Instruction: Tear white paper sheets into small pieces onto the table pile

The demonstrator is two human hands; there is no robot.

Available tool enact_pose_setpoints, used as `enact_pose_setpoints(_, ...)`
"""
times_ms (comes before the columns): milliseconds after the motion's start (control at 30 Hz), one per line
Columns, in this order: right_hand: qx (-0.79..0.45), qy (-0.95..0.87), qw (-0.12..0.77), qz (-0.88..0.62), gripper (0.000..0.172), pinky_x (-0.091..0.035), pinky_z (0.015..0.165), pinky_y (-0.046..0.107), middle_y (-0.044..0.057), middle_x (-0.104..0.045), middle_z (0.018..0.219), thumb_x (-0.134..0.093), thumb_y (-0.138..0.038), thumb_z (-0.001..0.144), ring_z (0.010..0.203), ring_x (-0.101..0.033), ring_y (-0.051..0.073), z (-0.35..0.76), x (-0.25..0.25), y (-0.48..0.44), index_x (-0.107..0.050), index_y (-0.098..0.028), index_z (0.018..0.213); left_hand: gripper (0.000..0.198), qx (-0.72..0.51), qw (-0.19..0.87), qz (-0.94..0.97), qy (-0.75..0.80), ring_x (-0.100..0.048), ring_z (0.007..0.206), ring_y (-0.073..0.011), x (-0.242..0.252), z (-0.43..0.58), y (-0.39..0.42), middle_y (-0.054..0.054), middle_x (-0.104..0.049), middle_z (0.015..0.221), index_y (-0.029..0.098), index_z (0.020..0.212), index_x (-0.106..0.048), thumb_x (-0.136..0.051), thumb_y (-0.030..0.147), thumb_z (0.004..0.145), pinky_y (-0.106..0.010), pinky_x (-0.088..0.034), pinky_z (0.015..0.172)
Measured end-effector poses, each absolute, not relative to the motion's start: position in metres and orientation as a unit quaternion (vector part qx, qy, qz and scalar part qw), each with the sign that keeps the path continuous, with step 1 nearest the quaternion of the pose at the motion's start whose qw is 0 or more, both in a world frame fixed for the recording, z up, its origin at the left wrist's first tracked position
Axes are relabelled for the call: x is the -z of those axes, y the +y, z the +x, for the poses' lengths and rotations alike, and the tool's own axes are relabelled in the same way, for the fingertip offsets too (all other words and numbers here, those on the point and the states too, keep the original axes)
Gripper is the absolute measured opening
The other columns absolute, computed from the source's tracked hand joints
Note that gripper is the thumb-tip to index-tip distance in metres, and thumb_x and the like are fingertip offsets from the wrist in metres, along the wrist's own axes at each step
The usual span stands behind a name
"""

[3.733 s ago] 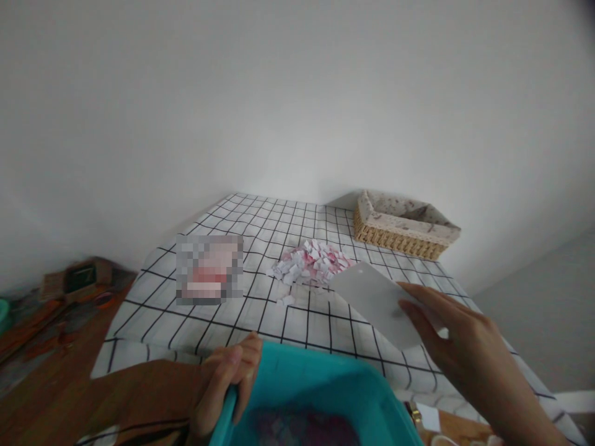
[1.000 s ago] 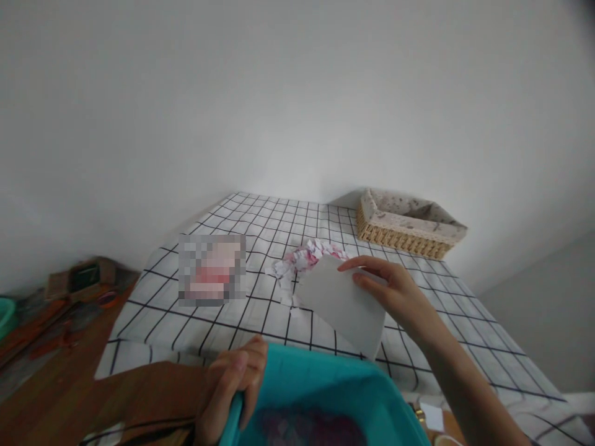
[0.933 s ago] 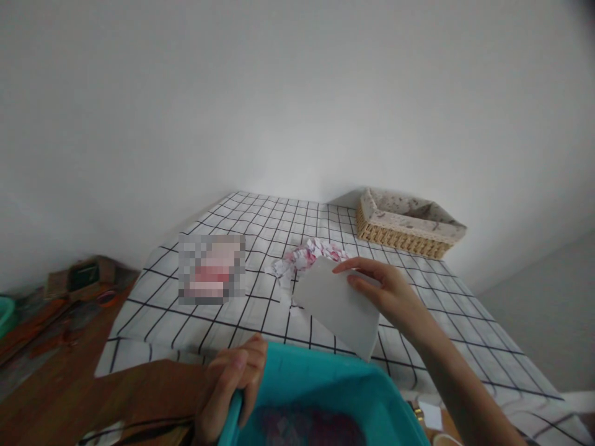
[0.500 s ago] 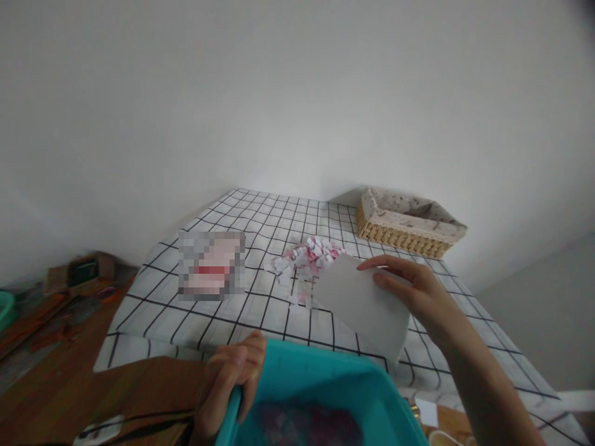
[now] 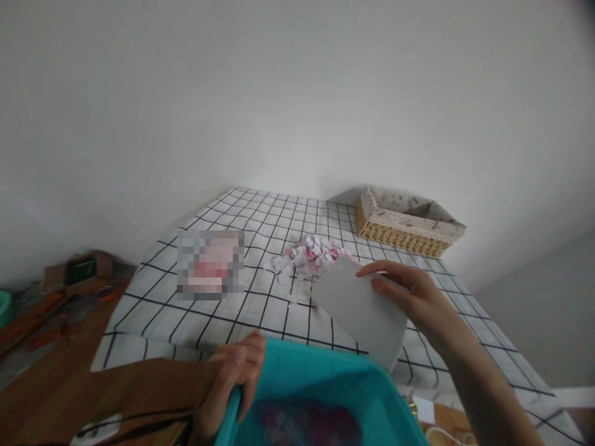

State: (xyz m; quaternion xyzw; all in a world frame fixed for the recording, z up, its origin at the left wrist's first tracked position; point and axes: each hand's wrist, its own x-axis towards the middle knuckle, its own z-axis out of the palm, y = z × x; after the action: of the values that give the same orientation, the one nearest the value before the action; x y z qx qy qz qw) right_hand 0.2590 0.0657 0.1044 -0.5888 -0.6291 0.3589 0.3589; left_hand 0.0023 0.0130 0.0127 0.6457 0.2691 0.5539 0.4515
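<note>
Scraps (image 5: 316,253) of white & pink paper lay in a loose heap mid-way across the checked cloth (image 5: 274,316), w/ a stray bit (image 5: 292,303) on the near side. My right hand (image 5: 402,288) pinched a stiff-looking white sheet (image 5: 360,306) near its upper edge btwn fingers & thumb, a narrow grip, the sheet tilted, one side right by the heap's right end — couldn't tell if it touched the paper. My left hand (image 5: 237,368) was wrapped over the left part of the teal bin's rim (image 5: 316,353), at the cloth's near edge; reddish stuff (image 5: 309,424) inside, too blurred to ID. The sheet's near corner overlapped the rim in view, contact unclear. A lined basket (image 5: 404,238) sat well apart, back right; a pixelated item (image 5: 211,266) lay to the left. To do it well, IMO, the sheet's low edge had to lie flat on the cloth, pressure light, strokes short & toward me: a raised edge would prob. skip thin bits, a hard shove might ruck the fabric. The rim needed to be snug & a touch low, else bits could drop thru the gap. Slow was best — light paper prob. scatters in any draft.
</note>
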Motion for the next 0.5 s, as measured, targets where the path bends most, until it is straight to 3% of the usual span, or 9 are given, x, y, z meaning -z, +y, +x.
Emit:
enact_pose_setpoints(133, -0.367, -0.639, 0.360, -0.572, 0.020, -0.041, 0.049, 0.026, 0.005, -0.068, 0.081, -0.055, -0.030, 0.072, 0.064, -0.059, 0.018, 0.250, -0.103, 0.069, -0.066, -0.020, 0.085, 0.062, -0.560, 0.450, 0.641, 0.271, -0.042, 0.043, -0.0144, -0.012, 0.002, 0.012, 0.002, -0.042, 0.038, 0.017, 0.039, -0.031, -0.018, 0.028, 0.099, -0.034, -0.037, 0.072)
enact_pose_setpoints(333, -0.372, -0.643, 0.340, -0.576, 0.017, -0.038, 0.041, 0.023, 0.004, -0.067, 0.071, -0.057, -0.030, 0.074, 0.054, -0.057, 0.015, 0.266, -0.103, 0.066, -0.068, -0.020, 0.083, 0.064, -0.553, 0.455, 0.644, 0.269, -0.041, 0.043, -0.0140, -0.013, 0.002, 0.011, 0.002, -0.040, 0.038, 0.017, 0.038, -0.031, -0.018, 0.029, 0.100, -0.033, -0.037, 0.071)
enact_pose_setpoints(500, -0.376, -0.649, 0.321, -0.578, 0.041, -0.052, 0.053, 0.030, 0.007, -0.071, 0.093, -0.051, -0.041, 0.086, 0.069, -0.067, 0.021, 0.291, -0.107, 0.053, -0.051, -0.024, 0.124, 0.063, -0.560, 0.461, 0.637, 0.261, -0.041, 0.043, -0.0139, -0.010, 0.003, 0.012, 0.001, -0.041, 0.038, 0.017, 0.038, -0.031, -0.019, 0.029, 0.099, -0.032, -0.037, 0.068)
